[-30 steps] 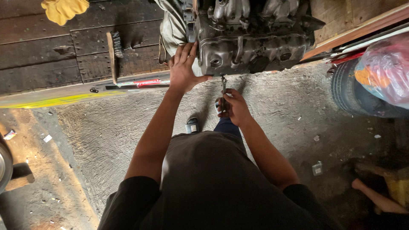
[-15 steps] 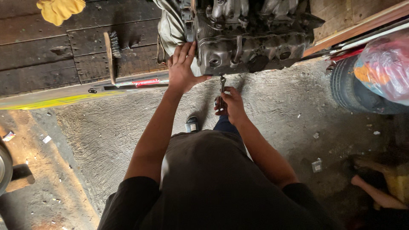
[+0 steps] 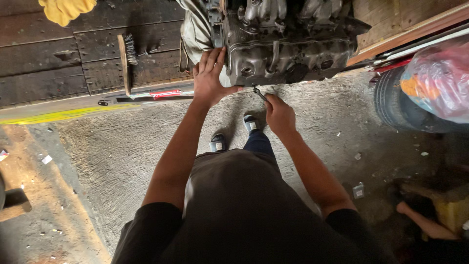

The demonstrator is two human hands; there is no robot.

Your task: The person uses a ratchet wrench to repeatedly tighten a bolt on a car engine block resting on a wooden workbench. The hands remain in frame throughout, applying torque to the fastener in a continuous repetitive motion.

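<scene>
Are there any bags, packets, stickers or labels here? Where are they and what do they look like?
Clear crinkly plastic bag: far right, resting on a black tyre, with pink and orange things inside.
Red and white label strip: on a long dark bar lying at the edge of the wooden boards, left of the left hand.
Small flat grey packet: on the concrete floor, lower right, squarish.
No screens or signs.

I am pressing my left hand (image 3: 209,78) on dull, greasy cast-metal engine block (image 3: 288,46) | my right hand (image 3: 279,116) is gripping a thin dark steel tool (image 3: 259,93) | rough grey concrete floor (image 3: 122,151) is lying below | wooden-backed wire brush (image 3: 126,61) is resting left, on worn planks (image 3: 49,63)
</scene>
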